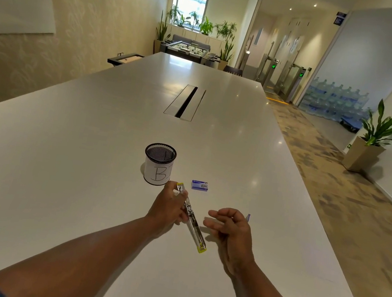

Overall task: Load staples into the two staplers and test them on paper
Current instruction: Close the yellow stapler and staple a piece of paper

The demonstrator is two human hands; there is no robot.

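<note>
Left hand [167, 208] grips the opened stapler [190, 218] just this side of the mesh cup [159, 164]; right hand [229, 230] hovers loosely open, empty. Staple box [200, 185] lies right of cup. Risk: tilted magazine spilling staples.

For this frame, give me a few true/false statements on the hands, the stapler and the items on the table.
1. The left hand holds the opened stapler. True.
2. The right hand grips the staple box. False: the box lies on the table, beyond both hands; the right hand's fingers are loosely curled beside the stapler.
3. The mesh cup wears a paper label with handwriting. True.
4. The mesh cup lies on its side. False: it stands upright.
</note>
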